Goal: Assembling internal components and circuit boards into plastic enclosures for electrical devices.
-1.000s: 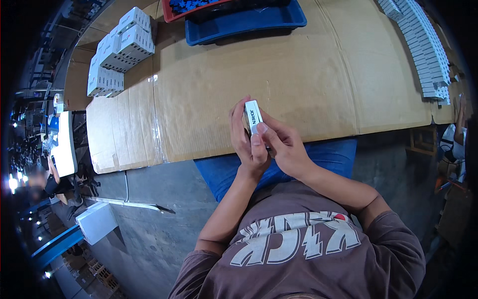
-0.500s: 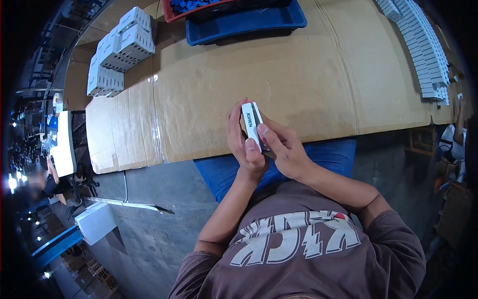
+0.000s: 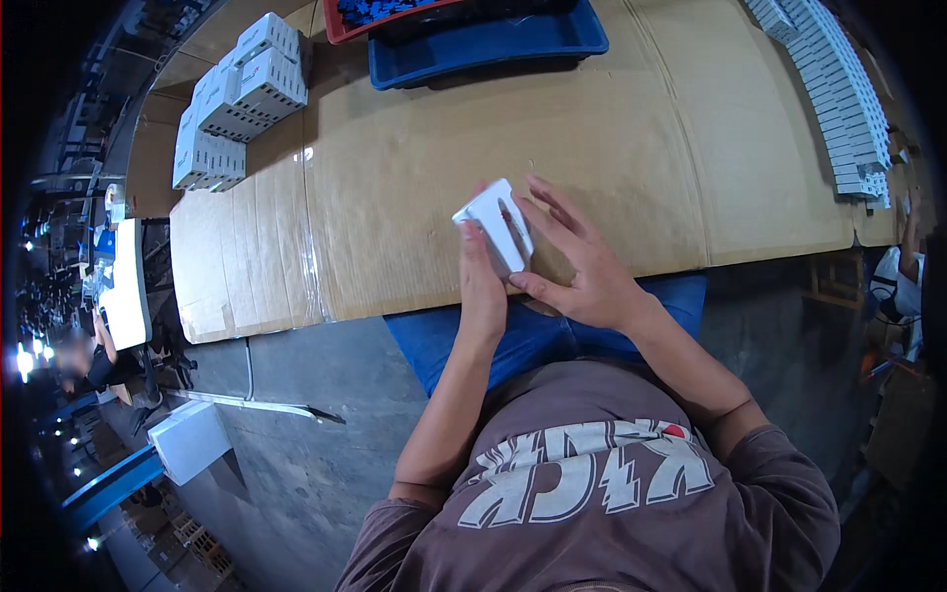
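Note:
Over the near edge of the table, I hold a small white cardboard box [image 3: 496, 229], tilted, with a dark gap along its right end where a flap stands partly apart. My left hand [image 3: 482, 286] is closed on its left side, thumb on the face and the other fingers mostly hidden behind. At the right end is my right hand [image 3: 587, 261]. Its thumb touches the lower corner and a forefinger lies against the upper edge, while other fingers are raised apart. The contents of the box cannot be made out.
White boxes [image 3: 242, 99] are stacked at the far left, and a long row of them [image 3: 834, 109] lines the right. At the back, a blue tray [image 3: 488, 61] sits by a red bin [image 3: 345, 32] of blue pieces. Brown cardboard [image 3: 414, 197] covers the table.
The box has turned, so its broad face and gapped end now show. My right hand has shifted right and spread its fingers; my left thumb has moved up along the box.

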Motion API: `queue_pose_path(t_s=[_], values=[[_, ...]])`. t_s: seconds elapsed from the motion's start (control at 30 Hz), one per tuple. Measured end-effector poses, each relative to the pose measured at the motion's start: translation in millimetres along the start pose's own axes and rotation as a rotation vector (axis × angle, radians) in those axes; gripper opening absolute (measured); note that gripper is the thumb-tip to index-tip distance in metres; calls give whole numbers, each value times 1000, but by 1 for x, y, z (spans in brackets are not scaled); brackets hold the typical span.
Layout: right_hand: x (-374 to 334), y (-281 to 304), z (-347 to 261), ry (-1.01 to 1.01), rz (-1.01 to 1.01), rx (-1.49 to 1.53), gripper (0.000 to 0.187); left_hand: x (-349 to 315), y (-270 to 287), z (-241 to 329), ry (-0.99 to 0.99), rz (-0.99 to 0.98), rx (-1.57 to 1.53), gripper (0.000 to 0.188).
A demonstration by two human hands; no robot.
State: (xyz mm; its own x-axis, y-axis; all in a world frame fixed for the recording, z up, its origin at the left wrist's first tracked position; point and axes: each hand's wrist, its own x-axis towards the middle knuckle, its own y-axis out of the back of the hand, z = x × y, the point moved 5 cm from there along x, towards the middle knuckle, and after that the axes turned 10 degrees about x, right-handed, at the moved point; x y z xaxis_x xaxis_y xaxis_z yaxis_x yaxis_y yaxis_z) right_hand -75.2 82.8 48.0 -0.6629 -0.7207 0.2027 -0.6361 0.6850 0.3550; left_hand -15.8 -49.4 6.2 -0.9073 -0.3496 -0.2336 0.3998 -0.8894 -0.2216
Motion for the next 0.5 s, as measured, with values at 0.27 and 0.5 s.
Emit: queue_pose_path(t_s=[0.27,0.5], values=[[17,9,3,361,-52,-146,88,-24,-32,5,322,-145,-281,80],[12,5,17,419,-44,-59,88,-23,-33,2,301,-107,-252,78]])
